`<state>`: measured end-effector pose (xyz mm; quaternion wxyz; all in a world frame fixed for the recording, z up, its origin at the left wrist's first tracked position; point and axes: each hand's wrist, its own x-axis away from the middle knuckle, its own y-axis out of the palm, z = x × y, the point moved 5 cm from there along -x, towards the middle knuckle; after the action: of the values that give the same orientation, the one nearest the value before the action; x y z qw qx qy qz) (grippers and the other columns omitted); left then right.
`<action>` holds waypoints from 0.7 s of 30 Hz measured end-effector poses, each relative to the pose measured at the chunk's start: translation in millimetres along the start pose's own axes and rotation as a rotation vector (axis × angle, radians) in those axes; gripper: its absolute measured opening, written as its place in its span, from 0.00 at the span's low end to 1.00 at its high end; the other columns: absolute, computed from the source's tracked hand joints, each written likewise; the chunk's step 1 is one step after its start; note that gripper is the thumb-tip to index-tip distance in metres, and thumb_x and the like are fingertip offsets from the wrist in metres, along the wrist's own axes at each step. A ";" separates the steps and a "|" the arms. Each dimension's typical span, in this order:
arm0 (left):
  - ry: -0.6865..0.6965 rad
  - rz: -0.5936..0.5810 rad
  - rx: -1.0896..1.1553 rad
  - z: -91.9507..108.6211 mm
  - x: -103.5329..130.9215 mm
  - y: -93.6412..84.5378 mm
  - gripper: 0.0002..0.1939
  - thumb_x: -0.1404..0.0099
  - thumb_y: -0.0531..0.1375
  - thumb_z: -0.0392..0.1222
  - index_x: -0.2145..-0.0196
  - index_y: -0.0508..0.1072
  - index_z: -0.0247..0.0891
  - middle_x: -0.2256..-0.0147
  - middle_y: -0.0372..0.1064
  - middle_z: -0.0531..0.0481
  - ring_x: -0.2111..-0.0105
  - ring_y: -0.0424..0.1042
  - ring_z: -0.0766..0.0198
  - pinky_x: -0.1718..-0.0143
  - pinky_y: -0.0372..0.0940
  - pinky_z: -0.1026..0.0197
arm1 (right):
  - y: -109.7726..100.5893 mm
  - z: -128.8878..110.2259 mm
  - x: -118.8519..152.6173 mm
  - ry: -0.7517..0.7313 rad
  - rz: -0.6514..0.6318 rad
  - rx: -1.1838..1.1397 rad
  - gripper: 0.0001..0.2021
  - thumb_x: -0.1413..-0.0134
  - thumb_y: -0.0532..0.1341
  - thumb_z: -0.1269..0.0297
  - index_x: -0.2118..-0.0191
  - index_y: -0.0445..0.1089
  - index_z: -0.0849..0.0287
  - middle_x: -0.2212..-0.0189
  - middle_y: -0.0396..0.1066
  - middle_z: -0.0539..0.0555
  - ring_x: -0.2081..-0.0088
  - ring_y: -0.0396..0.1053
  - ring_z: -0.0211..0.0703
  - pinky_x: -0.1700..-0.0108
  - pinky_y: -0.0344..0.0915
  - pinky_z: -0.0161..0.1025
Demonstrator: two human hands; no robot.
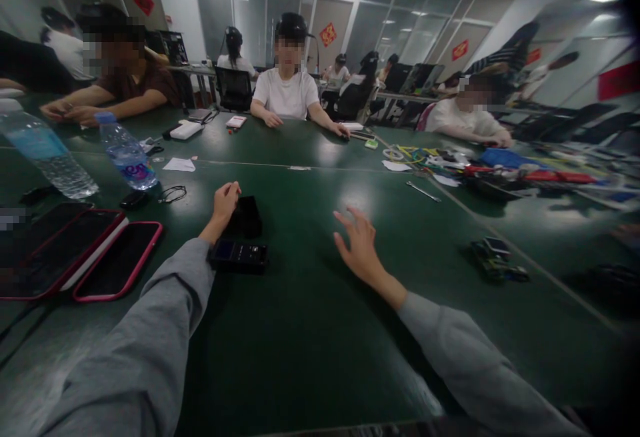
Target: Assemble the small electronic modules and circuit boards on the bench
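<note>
My left hand [226, 204] is closed, with its fingers curled together, at the left side of a small black open box [250, 216]. Whether the fingers grip anything is hidden from me. Just in front of that box, by my left cuff, lies a black handheld device [240, 255] with a small screen and buttons. To the right, my right hand [359, 245] hovers over or lightly touches the green table [300, 330]. Its fingers are spread, and it holds nothing.
Phones in red cases [119, 260] and two water bottles [127, 150] stand at the left. A wrench [423, 191], a green circuit board [497, 259] and a pile of cables and tools [530, 169] lie at the right. Several people sit around the table.
</note>
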<state>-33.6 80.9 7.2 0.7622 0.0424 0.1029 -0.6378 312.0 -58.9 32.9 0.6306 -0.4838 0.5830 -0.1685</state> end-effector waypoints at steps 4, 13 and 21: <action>-0.085 -0.156 0.079 -0.5 5.8 7.3 0.17 0.42 0.59 0.56 0.74 0.69 0.38 0.86 0.59 0.57 0.85 0.59 0.69 0.78 0.55 0.63 | 29.4 -66.9 -30.0 -0.088 -0.090 -0.189 0.22 0.33 0.46 0.59 0.35 0.51 0.46 0.35 0.46 0.56 0.34 0.44 0.51 0.39 0.53 0.55; -0.242 -0.445 0.146 6.1 18.8 13.5 0.22 0.44 0.62 0.56 0.61 0.76 0.35 0.64 0.78 0.41 0.62 0.75 0.58 0.60 0.63 0.59 | 57.7 -100.0 -56.2 -0.177 -0.239 -0.259 0.22 0.35 0.47 0.47 0.40 0.59 0.45 0.34 0.47 0.54 0.35 0.47 0.51 0.40 0.55 0.55; -0.223 -0.400 0.223 0.9 12.8 10.7 0.21 0.43 0.63 0.54 0.59 0.75 0.35 0.62 0.77 0.40 0.62 0.76 0.57 0.60 0.65 0.57 | 43.4 -70.5 -47.5 -0.110 -0.157 -0.312 0.22 0.43 0.56 0.42 0.65 0.69 0.58 0.56 0.69 0.58 0.52 0.66 0.49 0.52 0.64 0.48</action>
<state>-20.9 70.4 4.7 0.6181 0.0344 -0.0463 -0.7840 220.9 -30.6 35.5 0.5638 -0.6282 0.5272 -0.0978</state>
